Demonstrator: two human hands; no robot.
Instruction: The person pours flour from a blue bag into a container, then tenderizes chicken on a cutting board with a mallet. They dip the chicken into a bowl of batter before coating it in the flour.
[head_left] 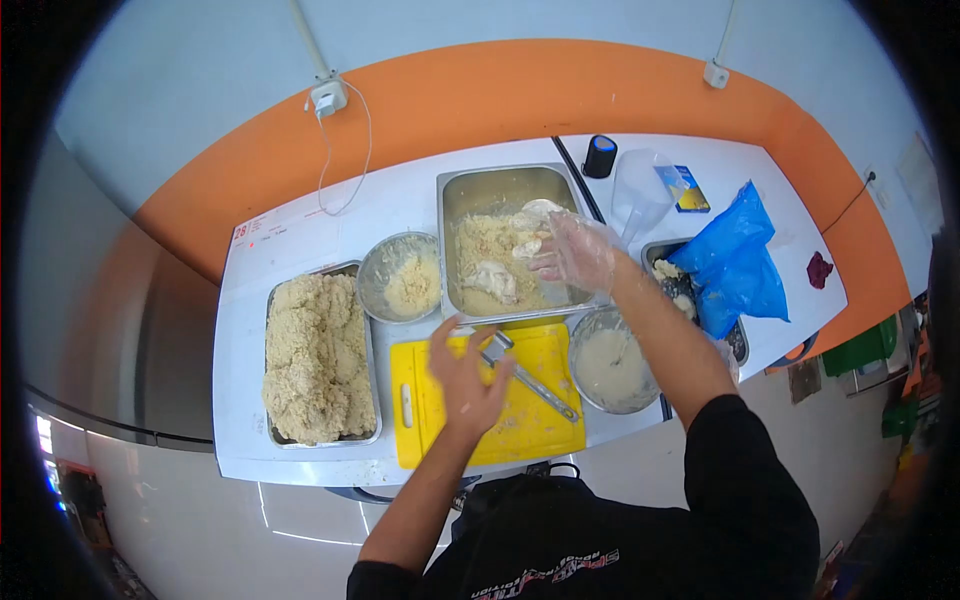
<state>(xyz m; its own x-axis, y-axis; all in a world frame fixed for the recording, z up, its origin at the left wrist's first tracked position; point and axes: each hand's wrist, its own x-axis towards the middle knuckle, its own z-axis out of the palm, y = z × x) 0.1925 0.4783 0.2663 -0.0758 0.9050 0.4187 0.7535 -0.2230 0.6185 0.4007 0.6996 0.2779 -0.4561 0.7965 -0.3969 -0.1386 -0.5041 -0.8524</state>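
Note:
My left hand (468, 380), bare and slightly blurred, hovers with its fingers apart over the yellow cutting board (545, 345). Beside it on the board lies a metal tool with a blocky head and long handle (540, 387), which looks like a meat mallet. My right hand (580, 252), in a clear plastic glove, is over the deep steel pan (453, 190), fingers stretched out and spread. Pale crumbs (480, 240) fill much of the pan's bottom. A white batter-coated piece (493, 281) lies on them, and another (541, 208) is close to my right fingers.
At left stands a tray heaped with crumb-coated pieces (315, 350). A bowl of crumbs (410, 285) sits beside the pan, and a bowl of batter (612, 365) stands right of the board. Further right are a blue plastic bag (740, 265), a clear jug (640, 195) and a black speaker-like cylinder (600, 157).

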